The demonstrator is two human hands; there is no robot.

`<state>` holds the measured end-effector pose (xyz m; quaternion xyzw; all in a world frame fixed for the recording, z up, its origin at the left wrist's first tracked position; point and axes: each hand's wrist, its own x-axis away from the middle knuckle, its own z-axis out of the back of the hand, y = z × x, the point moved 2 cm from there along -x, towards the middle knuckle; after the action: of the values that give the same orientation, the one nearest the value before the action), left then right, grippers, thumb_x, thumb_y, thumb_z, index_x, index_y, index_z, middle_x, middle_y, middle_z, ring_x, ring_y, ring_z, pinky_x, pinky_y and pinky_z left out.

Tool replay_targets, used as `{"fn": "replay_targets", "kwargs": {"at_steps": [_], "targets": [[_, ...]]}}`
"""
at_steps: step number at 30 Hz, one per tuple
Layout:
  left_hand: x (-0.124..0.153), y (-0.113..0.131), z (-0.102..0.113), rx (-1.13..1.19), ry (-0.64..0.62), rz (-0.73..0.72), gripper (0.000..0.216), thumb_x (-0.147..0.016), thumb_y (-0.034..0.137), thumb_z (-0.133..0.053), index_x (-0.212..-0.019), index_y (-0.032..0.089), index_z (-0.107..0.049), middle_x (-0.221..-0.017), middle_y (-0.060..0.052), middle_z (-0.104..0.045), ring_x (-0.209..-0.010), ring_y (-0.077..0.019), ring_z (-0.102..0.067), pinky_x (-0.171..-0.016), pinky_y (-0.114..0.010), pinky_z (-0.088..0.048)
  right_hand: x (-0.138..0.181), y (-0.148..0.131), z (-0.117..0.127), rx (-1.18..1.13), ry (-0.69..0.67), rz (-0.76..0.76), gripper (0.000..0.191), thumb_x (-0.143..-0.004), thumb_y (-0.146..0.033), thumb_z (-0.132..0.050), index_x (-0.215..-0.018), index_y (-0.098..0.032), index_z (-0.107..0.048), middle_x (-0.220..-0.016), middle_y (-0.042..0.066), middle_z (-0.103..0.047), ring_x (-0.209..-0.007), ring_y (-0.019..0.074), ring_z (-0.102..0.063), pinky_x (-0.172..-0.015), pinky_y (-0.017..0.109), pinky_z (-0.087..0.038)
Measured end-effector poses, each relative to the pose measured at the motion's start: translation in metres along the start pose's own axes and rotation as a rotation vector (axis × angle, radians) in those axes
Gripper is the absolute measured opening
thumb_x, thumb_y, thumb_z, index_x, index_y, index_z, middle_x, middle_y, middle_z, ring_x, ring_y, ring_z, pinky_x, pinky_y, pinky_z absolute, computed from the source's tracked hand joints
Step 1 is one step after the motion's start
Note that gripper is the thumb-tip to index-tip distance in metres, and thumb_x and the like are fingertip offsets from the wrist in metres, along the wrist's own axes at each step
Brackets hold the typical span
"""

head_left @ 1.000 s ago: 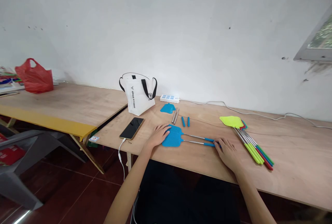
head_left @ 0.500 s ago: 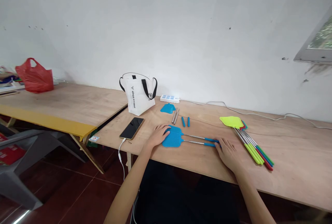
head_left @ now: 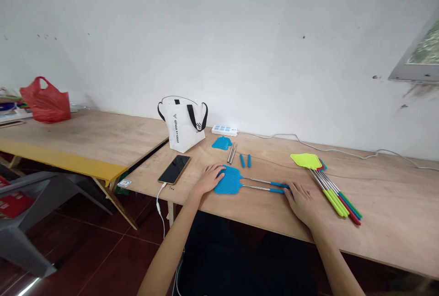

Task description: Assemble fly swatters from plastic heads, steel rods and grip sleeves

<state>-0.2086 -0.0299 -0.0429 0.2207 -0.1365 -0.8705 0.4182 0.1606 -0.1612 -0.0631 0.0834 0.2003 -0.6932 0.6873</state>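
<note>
Two blue fly swatters (head_left: 229, 182) lie side by side on the plywood table (head_left: 384, 223), heads to the left, blue-tipped metal handles to the right. My left hand (head_left: 207, 178) rests flat beside the swatter heads, fingertips touching their left edge. My right hand (head_left: 302, 202) lies flat on the table with fingertips at the blue handle ends. Both hands have fingers stretched out and hold nothing.
A bundle of swatters with yellow, green, blue and red handles (head_left: 329, 183) lies to the right. Behind are loose blue swatter heads (head_left: 221, 143), metal rods (head_left: 232, 153), two blue grips (head_left: 245, 160), a power strip (head_left: 224, 130), a white tote bag (head_left: 183, 124), a charging phone (head_left: 174, 169). A red bag (head_left: 45, 100) sits on the left table.
</note>
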Motion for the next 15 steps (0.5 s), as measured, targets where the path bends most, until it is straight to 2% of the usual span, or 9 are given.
{"fn": "replay_targets", "kwargs": {"at_steps": [15], "targets": [[0.0001, 0.0009, 0.0004, -0.019, -0.015, 0.019, 0.038, -0.106, 0.040, -0.034, -0.137, 0.030, -0.055, -0.149, -0.004, -0.052, -0.140, -0.0246, -0.045, -0.120, -0.047, -0.030, -0.0011, 0.0005, 0.0002, 0.002, -0.011, 0.000, 0.040, -0.103, -0.039, -0.030, -0.129, -0.025, -0.057, -0.122, 0.011, -0.067, -0.114, 0.0276, -0.061, -0.096, 0.044, -0.045]]}}
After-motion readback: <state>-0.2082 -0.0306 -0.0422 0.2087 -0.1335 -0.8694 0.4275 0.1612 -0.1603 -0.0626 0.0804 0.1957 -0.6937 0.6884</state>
